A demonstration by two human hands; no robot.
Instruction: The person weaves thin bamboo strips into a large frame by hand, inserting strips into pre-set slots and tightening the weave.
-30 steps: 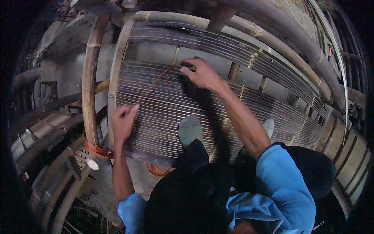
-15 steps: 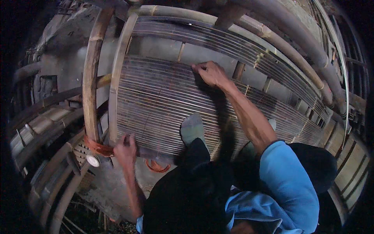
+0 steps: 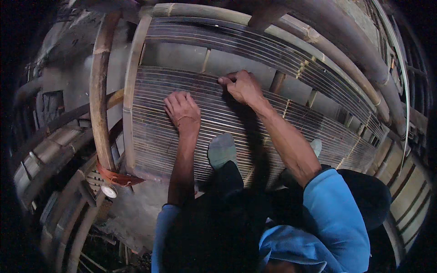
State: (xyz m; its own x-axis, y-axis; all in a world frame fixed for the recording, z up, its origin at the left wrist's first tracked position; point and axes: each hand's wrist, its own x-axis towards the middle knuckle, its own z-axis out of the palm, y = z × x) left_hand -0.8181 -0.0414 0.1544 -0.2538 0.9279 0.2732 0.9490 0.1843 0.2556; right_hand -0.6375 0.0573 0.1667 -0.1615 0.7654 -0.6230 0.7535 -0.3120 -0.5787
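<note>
Across the bamboo frame, a mat of thin slats, pale and dark striped. Left hand pressed flat, unclenched; right hand pinching the top slat edge. Likely light, springy, splintery (best held near the crossbars).

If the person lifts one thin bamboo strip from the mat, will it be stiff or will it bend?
A single strip would probably bend: it is long and very thin. It should also be light, for the same reason. Under the left hand and right hand the strips lie close together in the frame, so pushing one may move its neighbours too.
</note>
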